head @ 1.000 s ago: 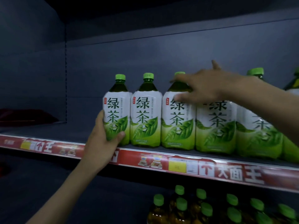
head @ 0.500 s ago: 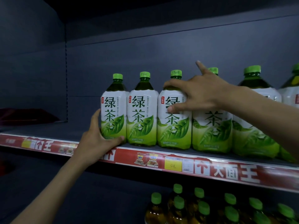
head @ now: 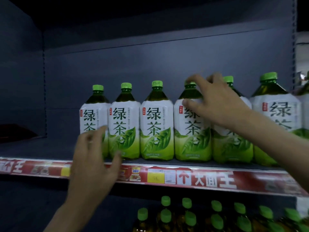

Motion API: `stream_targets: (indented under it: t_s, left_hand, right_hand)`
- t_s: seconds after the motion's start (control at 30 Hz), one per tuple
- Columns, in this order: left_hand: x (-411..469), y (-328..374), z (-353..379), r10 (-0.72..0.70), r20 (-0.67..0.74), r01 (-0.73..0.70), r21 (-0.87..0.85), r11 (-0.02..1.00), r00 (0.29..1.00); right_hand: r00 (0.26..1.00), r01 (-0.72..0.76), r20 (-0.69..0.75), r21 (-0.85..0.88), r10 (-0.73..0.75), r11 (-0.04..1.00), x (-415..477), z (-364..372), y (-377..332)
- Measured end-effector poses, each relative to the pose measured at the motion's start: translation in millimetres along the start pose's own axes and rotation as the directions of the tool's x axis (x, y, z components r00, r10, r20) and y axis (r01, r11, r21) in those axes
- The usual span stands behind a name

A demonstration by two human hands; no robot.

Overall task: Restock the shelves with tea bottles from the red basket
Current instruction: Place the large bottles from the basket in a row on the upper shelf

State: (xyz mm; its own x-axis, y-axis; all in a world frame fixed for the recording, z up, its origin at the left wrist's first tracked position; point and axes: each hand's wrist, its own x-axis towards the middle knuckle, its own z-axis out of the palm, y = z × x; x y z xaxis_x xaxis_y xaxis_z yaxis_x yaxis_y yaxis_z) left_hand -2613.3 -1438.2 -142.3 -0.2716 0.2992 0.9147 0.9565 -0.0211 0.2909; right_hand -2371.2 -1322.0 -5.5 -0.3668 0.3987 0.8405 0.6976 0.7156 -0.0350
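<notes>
Tea bottles [head: 156,129] stand upright in one close row along the front of the shelf [head: 41,148], labels facing out, from about its middle to the right edge of view. The left hand [head: 93,161] is spread and relaxed in front of the lower half of the end bottle [head: 91,113], thumb low by the red strip [head: 207,179]. It grips nothing, and blur hides whether its fingertips touch the label. The right hand [head: 217,101] lies open over the shoulder of the fourth bottle [head: 189,136], thumb at the top of the label and a fingertip by the cap, resting rather than clasping. The basket is out of view.

The step in hand looks like squaring up the row: one hand at its left end, the other steadying a bottle further along.

If more stock is left, the next move is probably a turn to the basket for another bottle. That bottle would go on the shelf just left of the end bottle, where the row stops. It calls for a firm grip round the body, an upright set-down touching its neighbour, and the label turned forward. The lower bottles [head: 187,213] hold a darker drink and look like separate stock.
</notes>
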Motion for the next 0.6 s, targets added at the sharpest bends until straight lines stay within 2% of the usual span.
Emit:
stream_targets:
  t_s: [0.07, 0.13, 0.2, 0.3, 0.43, 0.6]
  left_hand:
    - [-3, 31, 13, 0.111, 0.066, -0.108, -0.037, 0.993, 0.992]
    - [0, 53, 30, 0.171, 0.118, -0.168, -0.035, 0.985, 0.978]
    - [4, 66, 43, 0.191, 0.163, -0.190, -0.022, 0.982, 0.968]
    - [6, 72, 54, 0.116, 0.223, -0.117, -0.007, 0.993, 0.968]
    - [0, 77, 61, 0.118, 0.191, -0.117, -0.018, 0.993, 0.974]
    - [-4, 77, 65, 0.122, 0.149, -0.120, -0.023, 0.992, 0.981]
  right_hand:
    - [0.972, 0.031, 0.235, -0.153, 0.006, 0.988, 6, -7, 6]
    - [0.896, 0.111, 0.443, -0.248, 0.011, 0.962, 18, -15, 0]
    - [0.819, 0.194, 0.574, -0.312, 0.022, 0.930, 27, -17, -6]
    - [0.810, 0.239, 0.587, -0.316, -0.010, 0.918, 34, -11, -4]
    - [0.824, 0.275, 0.554, -0.202, -0.122, 0.940, 33, -9, 5]
    - [0.830, 0.264, 0.546, -0.208, -0.112, 0.942, 34, -9, 5]
